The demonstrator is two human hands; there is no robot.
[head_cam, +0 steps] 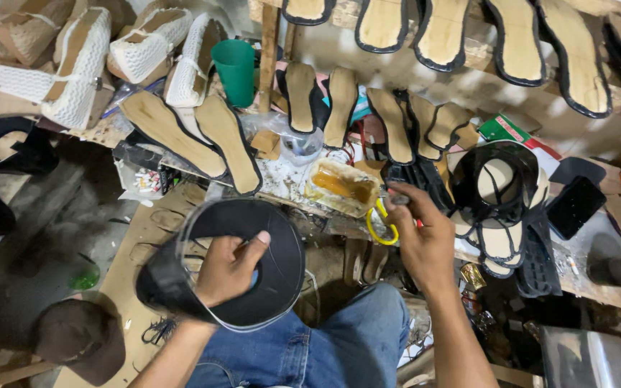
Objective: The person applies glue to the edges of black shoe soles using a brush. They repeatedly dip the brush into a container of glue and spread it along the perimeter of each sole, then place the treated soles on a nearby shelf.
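Fingers of the left hand [230,267] curl round a black sole [253,262] held over the lap, thumb pressed on its inner face. The right hand [422,233] is pinched shut on something small near its fingertips, too hidden to name, with yellow-handled scissors [381,224] just below them. Just beyond the right fingertips sits a glue tub [342,187] of amber adhesive; a careless reach could smear glue across the sole's face. Farther off stands a green cup [236,70], contents unseen, among rows of tan insoles [343,106].
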